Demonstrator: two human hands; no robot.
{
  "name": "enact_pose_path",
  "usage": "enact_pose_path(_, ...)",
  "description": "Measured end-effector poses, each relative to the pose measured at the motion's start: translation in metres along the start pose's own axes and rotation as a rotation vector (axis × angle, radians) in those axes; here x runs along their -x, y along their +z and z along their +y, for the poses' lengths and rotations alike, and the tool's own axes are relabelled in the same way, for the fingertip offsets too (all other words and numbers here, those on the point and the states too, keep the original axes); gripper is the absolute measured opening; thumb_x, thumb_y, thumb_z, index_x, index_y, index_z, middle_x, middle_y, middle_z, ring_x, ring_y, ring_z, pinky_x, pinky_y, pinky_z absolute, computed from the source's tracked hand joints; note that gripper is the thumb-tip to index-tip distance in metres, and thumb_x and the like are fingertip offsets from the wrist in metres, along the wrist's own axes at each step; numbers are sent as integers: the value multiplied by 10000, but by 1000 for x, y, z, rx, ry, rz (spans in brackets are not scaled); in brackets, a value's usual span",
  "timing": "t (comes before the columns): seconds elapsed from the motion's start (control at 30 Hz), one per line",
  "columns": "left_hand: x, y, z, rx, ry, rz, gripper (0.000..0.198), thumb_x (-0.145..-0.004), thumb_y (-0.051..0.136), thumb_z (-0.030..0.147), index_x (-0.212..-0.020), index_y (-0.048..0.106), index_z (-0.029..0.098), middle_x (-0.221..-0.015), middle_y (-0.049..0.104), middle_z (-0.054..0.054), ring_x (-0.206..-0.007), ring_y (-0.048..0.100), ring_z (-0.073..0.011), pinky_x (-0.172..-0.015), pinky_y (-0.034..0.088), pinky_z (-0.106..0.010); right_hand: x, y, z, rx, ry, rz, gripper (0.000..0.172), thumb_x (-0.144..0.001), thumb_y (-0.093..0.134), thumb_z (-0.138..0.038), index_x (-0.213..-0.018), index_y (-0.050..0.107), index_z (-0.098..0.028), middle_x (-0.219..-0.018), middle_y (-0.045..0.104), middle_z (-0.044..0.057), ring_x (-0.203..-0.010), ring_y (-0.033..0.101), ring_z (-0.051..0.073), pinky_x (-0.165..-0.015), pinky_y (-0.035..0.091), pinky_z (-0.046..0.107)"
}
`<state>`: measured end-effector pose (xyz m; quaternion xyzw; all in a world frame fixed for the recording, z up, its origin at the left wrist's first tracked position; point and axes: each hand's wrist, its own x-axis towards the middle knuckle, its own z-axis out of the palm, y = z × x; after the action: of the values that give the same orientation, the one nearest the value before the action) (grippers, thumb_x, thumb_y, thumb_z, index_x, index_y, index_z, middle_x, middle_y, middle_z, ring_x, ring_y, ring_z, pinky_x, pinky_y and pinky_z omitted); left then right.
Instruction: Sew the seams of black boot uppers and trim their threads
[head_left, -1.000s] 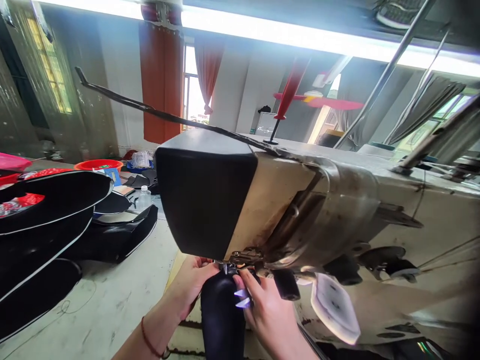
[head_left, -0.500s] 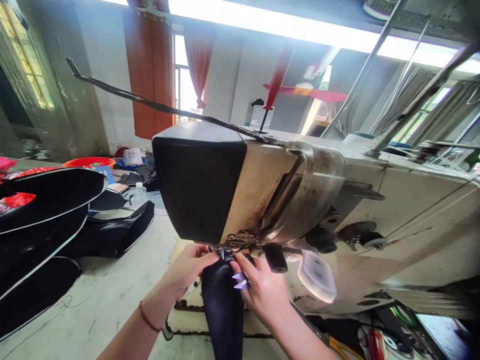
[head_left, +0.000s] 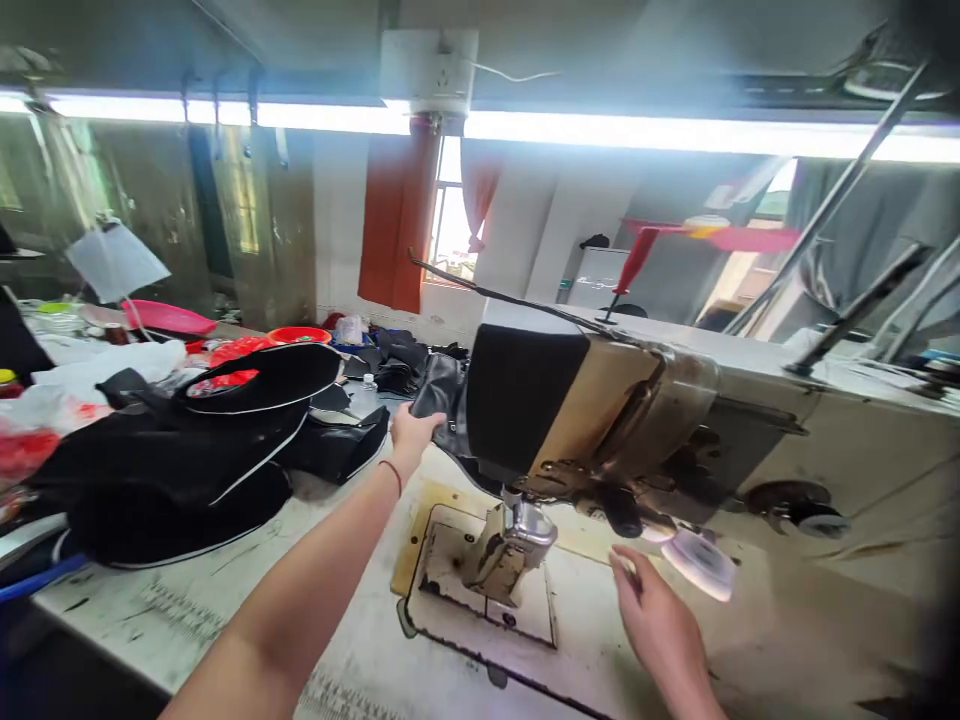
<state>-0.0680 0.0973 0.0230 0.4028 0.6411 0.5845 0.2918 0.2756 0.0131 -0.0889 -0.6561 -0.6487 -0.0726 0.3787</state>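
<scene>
One bare right hand (head_left: 660, 610) is at the near right, its thumb and fingers slightly parted in a loose, narrow curve; whether it touches the cream metal sewing-machine bed (head_left: 585, 640) I cannot tell. Just left of it, a worn metal post with a shiny top (head_left: 510, 550) rises from the bed.

On the pale, scuffed worktable (head_left: 367, 640), the left arm stretches forward, a thin reddish bracelet (head_left: 391, 474) at its wrist. Beyond the post, the left hand (head_left: 415, 438) grips the near edge of a glossy black leather-like piece (head_left: 441, 385), thumb on the side toward the machine. That piece lies beside the machine head's flat black end cover (head_left: 521, 400), which hides part of it.

To the left, curved black panels with white edging (head_left: 225, 430) are heaped on the table. Past them sit a round red basin (head_left: 300, 335) and a pink basin (head_left: 169, 318). Farther back, a rust-red curtain (head_left: 394, 225) hangs beside a bright window (head_left: 448, 215).
</scene>
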Motion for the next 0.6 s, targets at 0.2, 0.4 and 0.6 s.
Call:
enact_pose_path(0.2, 21, -147, -9, -76, 38, -7, 726, -657, 834, 289, -1284, 491, 158, -1079, 673, -126, -750, 674, -196, -596, 537, -274, 35, 21, -11, 131, -313, -37, 500, -911, 363, -440, -1166, 619, -94, -930, 655, 213, -862, 671, 376, -735, 542, 507)
enact_pose_path(0.4, 86, -253, 4, -91, 44, -341, 616, -560, 859, 301, -1112, 627, 157, -880, 699, -46, -645, 650, -166, -517, 500, -232, 52, -49, -156, -272, -803, 63, 518, -938, 491, -282, -1449, 415, -312, -1349, 532, 108, -1194, 560, 304, -997, 449, 448)
enact_pose_path(0.6, 109, -226, -35, -214, 68, -1144, 524, -582, 864, 309, -1081, 708, 274, -861, 701, 47, -792, 663, -180, -674, 514, -239, 75, -43, -182, -195, -1112, -50, 501, -903, 448, -229, -1393, 506, -320, -1383, 565, 39, -1278, 521, 307, -1031, 451, 425)
